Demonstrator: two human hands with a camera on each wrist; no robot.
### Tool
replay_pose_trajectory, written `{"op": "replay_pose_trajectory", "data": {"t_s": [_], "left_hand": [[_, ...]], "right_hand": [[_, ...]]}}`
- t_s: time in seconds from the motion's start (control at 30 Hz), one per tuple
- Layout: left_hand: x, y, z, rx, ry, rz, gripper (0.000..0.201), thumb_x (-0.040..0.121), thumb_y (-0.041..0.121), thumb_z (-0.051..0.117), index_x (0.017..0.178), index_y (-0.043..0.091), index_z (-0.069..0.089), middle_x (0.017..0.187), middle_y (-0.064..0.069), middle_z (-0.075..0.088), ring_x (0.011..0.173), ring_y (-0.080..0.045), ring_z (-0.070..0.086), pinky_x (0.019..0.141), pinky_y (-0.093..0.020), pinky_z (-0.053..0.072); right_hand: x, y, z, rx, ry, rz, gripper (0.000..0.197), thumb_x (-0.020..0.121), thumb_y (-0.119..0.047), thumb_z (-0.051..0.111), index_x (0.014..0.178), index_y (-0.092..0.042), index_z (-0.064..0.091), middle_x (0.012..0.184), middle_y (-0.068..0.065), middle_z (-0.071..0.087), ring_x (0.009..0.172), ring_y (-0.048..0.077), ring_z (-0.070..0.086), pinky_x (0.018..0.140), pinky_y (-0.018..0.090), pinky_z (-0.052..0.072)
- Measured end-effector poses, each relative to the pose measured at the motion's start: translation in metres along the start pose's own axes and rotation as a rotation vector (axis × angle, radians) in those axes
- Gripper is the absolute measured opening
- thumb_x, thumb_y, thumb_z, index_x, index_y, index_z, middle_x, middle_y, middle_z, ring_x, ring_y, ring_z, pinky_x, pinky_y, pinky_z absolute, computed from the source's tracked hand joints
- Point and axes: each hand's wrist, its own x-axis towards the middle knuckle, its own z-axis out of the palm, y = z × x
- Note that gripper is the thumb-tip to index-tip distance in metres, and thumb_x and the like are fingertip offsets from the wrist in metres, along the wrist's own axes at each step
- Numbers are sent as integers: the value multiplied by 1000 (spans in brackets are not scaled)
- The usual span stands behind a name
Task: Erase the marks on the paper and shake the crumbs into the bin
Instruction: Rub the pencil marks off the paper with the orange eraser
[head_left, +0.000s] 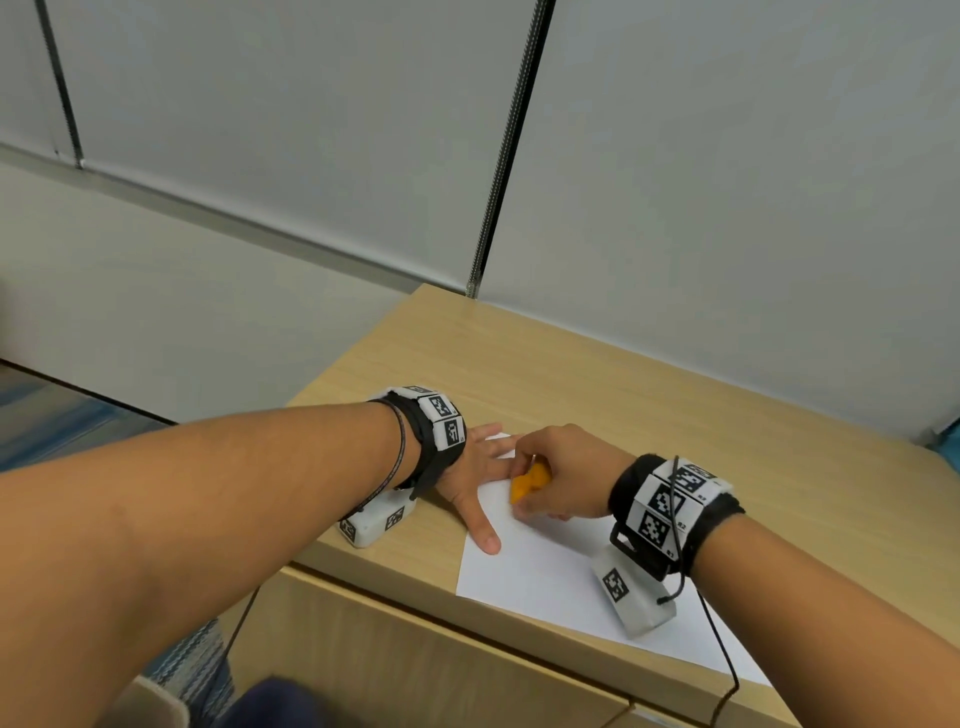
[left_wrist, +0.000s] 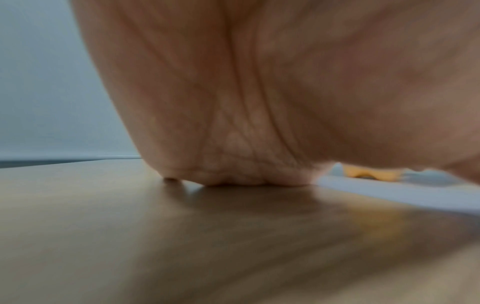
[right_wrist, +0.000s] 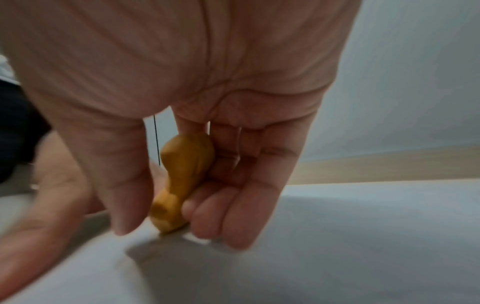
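The right hand (head_left: 563, 470) pinched the orange eraser (head_left: 529, 481) upright, its tip on the paper (head_left: 545, 566) directly beneath; the left hand (head_left: 475, 478), just beside, lay flat, pinning the sheet.

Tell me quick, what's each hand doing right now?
Left hand: open, fingers spread flat, pressing down the paper.
Right hand: closed around the orange eraser, its tip on the paper.

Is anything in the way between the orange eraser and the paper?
Nothing visible. The right hand pinches the eraser, whose lower end already touches the paper. The left hand lies flat on the paper's edge, beside the eraser, not under it.
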Motion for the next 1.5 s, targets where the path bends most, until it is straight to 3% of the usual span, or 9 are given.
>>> {"op": "replay_pose_trajectory", "data": {"t_s": [0.23,0.37,0.53,0.8,0.93,1.07,1.23,1.37,1.5], "left_hand": [[-1,2,-1,9,13,-1,115,78,74,61,149,43,-23,160,6,-30,147,-23,-27,114,-61,-9],[5,-3,4,14,12,-5,114,74,79,60,151,45,-16,160,7,-31,147,-24,-27,113,-64,-7],[3,-1,1,27,17,6,114,76,77,60,153,41,-16,161,8,-28,148,-25,-26,114,-63,-5],[2,-1,1,26,28,6,115,75,77,60,153,40,-16,162,7,-26,148,-24,-25,114,-63,-6],[5,-4,4,15,27,-2,111,72,79,61,154,45,-6,160,7,-30,147,-25,-28,113,-64,-9],[3,-2,2,12,30,17,112,76,76,61,153,43,-12,161,7,-27,148,-26,-26,114,-63,-7],[7,-4,3,0,21,5,117,69,80,64,153,46,-11,159,6,-33,146,-25,-28,114,-65,-7],[6,-1,3,26,26,11,114,75,77,61,152,43,-16,160,4,-30,147,-27,-27,114,-62,-7],[9,-5,5,-13,36,14,110,72,78,63,153,47,-5,159,4,-33,146,-27,-29,115,-58,-9]], "right_hand": [[7,7,0,-93,117,39,24,83,-37,76,86,-16,65,59,-3,64,53,12,60,69,35,59],[-3,-5,4,-13,-122,-43,27,82,-38,80,90,-14,69,64,5,73,52,10,65,57,18,53],[4,-6,3,-196,68,-36,29,86,-39,74,88,-11,68,66,-1,67,66,16,67,69,32,56],[6,-5,1,-173,50,-19,22,86,-38,73,85,-19,63,68,-4,69,64,12,68,67,29,56],[-3,-12,3,-47,-177,-113,27,84,-37,79,95,-16,69,66,-2,71,56,2,62,65,17,51],[7,-3,2,-205,42,-48,28,82,-40,77,94,-17,65,75,-5,70,75,15,67,77,36,57],[-2,-3,3,31,-189,-84,29,77,-36,85,94,-21,67,68,-8,69,61,3,62,72,27,55],[1,3,3,-60,16,-32,26,79,-35,81,91,-20,64,67,-7,69,61,3,62,76,34,58],[-5,-5,5,54,-213,-74,30,76,-34,86,93,-19,66,66,-5,70,56,3,63,71,30,56]]}}
